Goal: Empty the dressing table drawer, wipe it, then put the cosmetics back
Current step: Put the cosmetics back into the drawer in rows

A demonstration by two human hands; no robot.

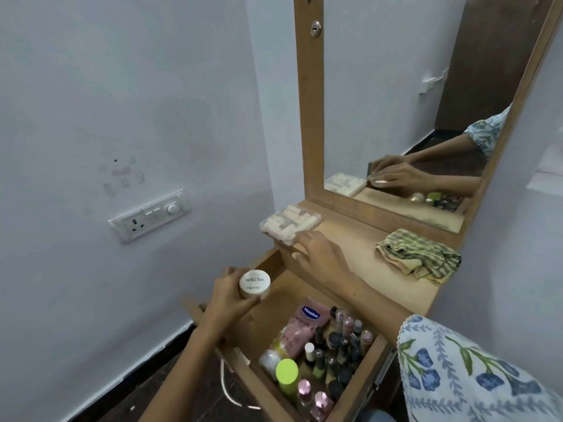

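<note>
One jar (pixel 254 283) pinched in your left grip (pixel 231 295), just below-left of the clear box (pixel 291 223); right grip (pixel 316 254) spread, touching that box.

A: Left hand (pixel 227 295) status?
B: Fingers (pixel 248 303) clasp a round white jar (pixel 254 283) at 9 o'clock of the open drawer (pixel 364 380).
A: Right hand (pixel 320 254)?
B: Flat on the surface (pixel 359 254), fingertips touching the clear box (pixel 291 223). Striped cloth (pixel 419 254) lies at 3 o'clock.

Cosmetics (pixel 329 351) in drawer (pixel 370 365), cloth (pixel 420 254) on tabletop (pixel 359 239)
</note>
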